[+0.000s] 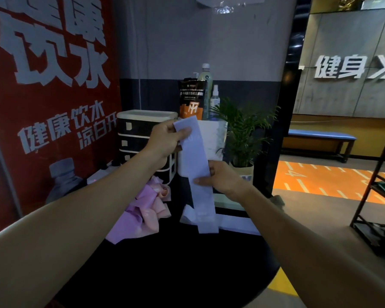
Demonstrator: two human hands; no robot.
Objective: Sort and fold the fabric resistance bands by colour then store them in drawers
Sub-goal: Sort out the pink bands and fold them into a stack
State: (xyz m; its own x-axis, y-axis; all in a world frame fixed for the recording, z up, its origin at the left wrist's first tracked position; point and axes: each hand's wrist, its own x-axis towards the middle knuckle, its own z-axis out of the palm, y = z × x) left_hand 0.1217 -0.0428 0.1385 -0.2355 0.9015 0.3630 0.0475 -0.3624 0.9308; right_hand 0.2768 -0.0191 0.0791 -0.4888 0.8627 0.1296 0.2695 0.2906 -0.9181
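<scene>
Holding pale lilac fabric band (pixel 197 165) taut, long axis running upper-left to lower-right, frame centre.
Left hand (pixel 165 138) pinches top end; right hand (pixel 220 177) pinches mid-length, nearer the tabletop (pixel 187 263).

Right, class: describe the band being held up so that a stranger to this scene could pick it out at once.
Start at the round black table in front of the red wall poster. Above it, the left hand pinches the top of a pale lilac band and the right hand grips it lower down. Unlike the crumpled pink and purple bands lying on the table, it hangs straight and flat.
</scene>
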